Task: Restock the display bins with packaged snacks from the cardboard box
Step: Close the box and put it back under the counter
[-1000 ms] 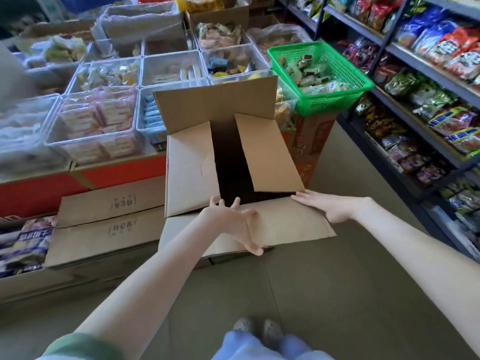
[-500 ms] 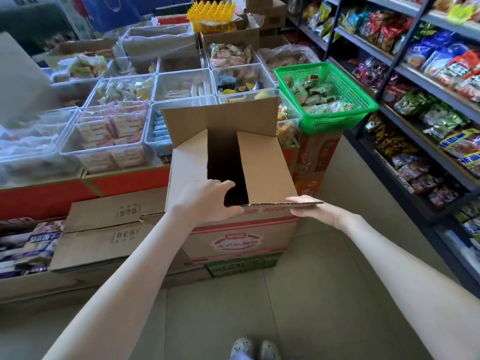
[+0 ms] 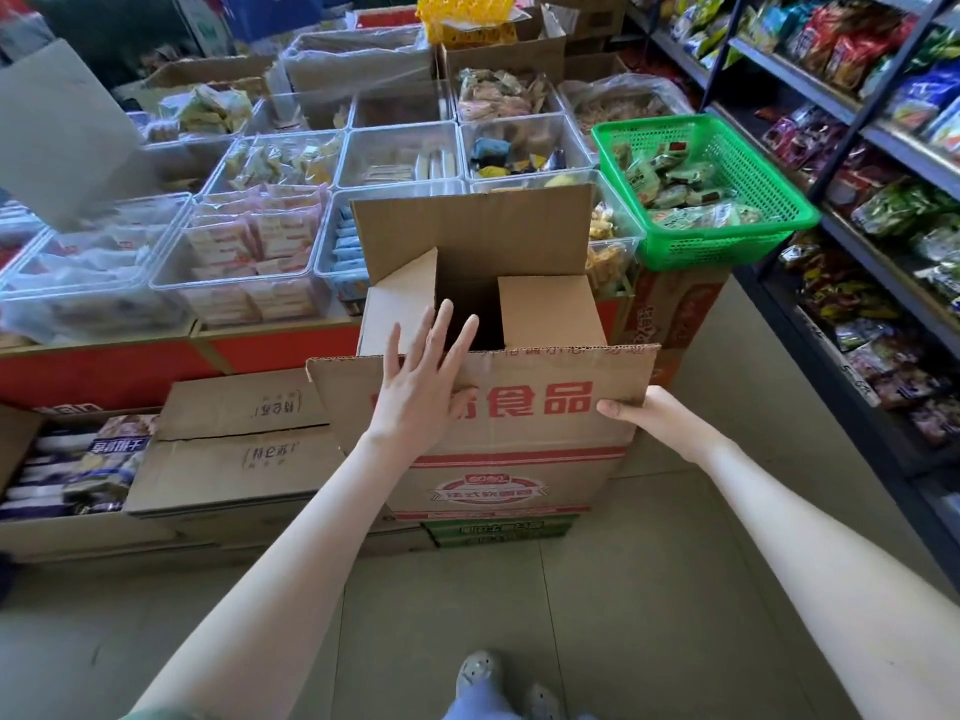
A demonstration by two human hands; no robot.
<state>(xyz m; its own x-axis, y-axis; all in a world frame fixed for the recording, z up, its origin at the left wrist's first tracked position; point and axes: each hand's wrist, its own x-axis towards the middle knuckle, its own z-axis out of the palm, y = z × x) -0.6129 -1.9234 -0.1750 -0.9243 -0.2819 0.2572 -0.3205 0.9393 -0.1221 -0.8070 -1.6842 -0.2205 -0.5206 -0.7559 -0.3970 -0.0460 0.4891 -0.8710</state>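
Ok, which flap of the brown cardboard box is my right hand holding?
The near cardboard flap printed with red characters; the right hand grips its right edge. The other three show plain brown.

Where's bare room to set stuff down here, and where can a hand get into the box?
Free: floor tiles between the cardboard box and the shoes; flat tops of the closed cartons left of it. Hand passage: the dark gap between the box's inner flaps. Crowded: the clear bins and green basket behind it.
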